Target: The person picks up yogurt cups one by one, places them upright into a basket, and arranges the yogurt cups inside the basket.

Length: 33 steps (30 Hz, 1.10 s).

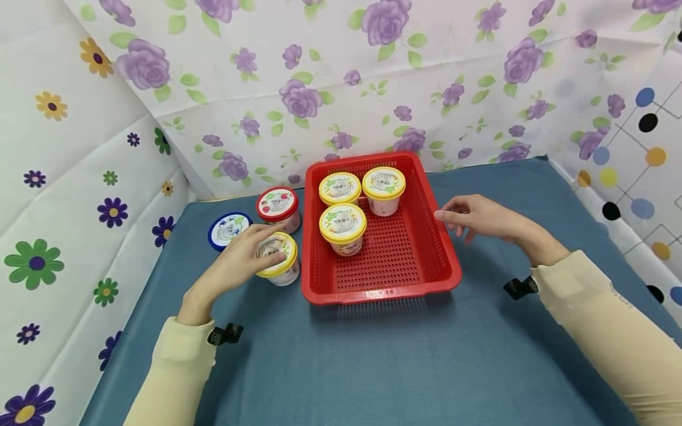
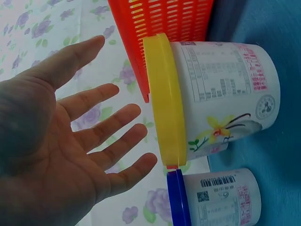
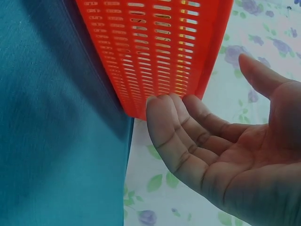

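Observation:
My left hand (image 1: 237,260) hovers over a yellow-lidded tub (image 1: 285,273) just left of the red plastic basket (image 1: 380,292). In the left wrist view its fingers are spread, apart from the yellow lid (image 2: 167,101). Behind that tub stand a red-lidded tub (image 1: 277,203) and a blue-lidded tub (image 1: 229,228), the latter partly hidden by my hand. Three more yellow-lidded tubs, one of them at the front (image 1: 343,225), stand inside the basket. My right hand (image 1: 479,217) is beside the basket's right wall, fingers loosely bent and holding nothing.
Blue cloth (image 1: 341,367) covers the table. A floral sheet (image 1: 319,89) hangs along the back, with patterned sheets at the left (image 1: 80,207) and right (image 1: 634,160) sides. Tubs fill the basket's back and left parts; its perforated floor (image 1: 394,254) shows at front right.

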Each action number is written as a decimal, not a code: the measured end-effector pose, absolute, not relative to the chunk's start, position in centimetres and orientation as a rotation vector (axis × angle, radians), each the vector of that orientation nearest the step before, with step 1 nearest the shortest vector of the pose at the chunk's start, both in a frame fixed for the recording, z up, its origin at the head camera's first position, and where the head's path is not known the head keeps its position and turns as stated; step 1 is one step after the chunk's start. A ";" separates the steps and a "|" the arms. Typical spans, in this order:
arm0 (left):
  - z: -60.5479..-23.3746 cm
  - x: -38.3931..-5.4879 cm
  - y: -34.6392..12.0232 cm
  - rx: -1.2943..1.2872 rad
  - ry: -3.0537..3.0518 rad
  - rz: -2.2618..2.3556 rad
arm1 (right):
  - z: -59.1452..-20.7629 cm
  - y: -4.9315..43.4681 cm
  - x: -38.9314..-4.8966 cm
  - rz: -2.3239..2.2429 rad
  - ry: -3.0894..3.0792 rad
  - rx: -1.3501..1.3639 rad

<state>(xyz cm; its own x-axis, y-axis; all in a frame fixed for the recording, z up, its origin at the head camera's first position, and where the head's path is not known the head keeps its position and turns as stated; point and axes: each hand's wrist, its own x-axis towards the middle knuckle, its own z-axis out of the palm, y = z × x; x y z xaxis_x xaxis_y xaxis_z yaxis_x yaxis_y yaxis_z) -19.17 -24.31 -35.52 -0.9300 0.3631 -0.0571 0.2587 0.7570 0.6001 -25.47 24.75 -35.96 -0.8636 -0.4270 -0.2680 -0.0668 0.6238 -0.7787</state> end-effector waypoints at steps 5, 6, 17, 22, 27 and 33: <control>-35.5 -19.2 -24.4 0.501 2.773 0.892 | -36.3 24.9 -25.4 -1.214 2.314 -0.357; -35.5 -19.2 -24.3 0.508 2.764 0.889 | -36.4 25.0 -25.4 -1.231 2.294 -0.351; -35.4 -19.7 -24.0 0.538 2.746 0.795 | -37.9 25.1 -25.1 -1.375 2.201 -0.329; -35.5 -19.7 -24.0 0.536 2.743 0.798 | -38.4 24.8 -25.0 -1.431 2.212 -0.340; -35.5 -19.6 -24.1 0.522 2.733 0.815 | -38.9 24.7 -25.1 -1.472 2.236 -0.352; -35.5 -19.5 -24.1 0.517 2.732 0.808 | -39.4 24.7 -25.2 -1.482 2.247 -0.358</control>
<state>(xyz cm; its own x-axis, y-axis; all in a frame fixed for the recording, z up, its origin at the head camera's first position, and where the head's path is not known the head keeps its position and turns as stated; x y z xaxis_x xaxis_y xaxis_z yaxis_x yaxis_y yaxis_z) -19.53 -24.10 -35.55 -0.9070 0.3999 -0.1320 0.2638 0.7839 0.5621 -25.24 24.69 -39.39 -0.8776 -0.4338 -0.2041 0.0168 0.3976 -0.9174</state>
